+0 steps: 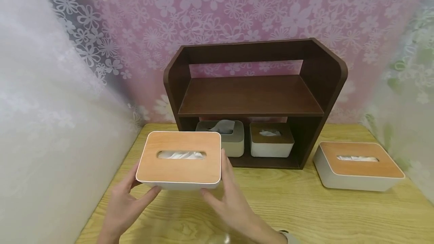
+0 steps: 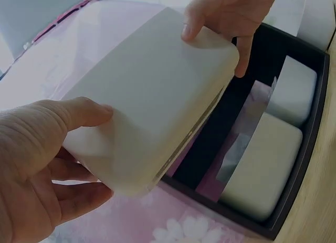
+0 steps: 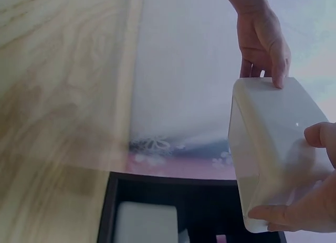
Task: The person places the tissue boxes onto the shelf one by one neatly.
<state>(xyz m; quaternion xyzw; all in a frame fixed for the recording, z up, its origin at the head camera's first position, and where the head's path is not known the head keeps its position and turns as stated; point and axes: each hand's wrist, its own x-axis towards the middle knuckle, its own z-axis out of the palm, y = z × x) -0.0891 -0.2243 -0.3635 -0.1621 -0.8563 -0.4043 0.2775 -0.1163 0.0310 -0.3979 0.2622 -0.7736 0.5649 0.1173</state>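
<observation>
Both hands hold up a white tissue box (image 1: 179, 138) with a wood-look lid, tissue showing in its slot. In the head view it overlaps the front left of a dark brown shelf (image 1: 251, 95). My left hand (image 1: 123, 200) grips its left end, thumb on the near side; my right hand (image 1: 232, 202) grips the right end the same way. In the left wrist view both thumbs press the box's white side (image 2: 142, 91). The fingers behind the box are partly hidden. On the shelf's lower level stand a beige tissue box (image 1: 235, 148) and a white tissue box with a brown lid (image 1: 271, 150).
Another white tissue box with a wood-look lid (image 1: 359, 161) sits on the wood-grain table (image 1: 271, 199), right of the shelf. Behind the shelf hangs a pink flowered curtain (image 1: 237, 10). A pale curtain (image 1: 51, 123) borders the table on the left.
</observation>
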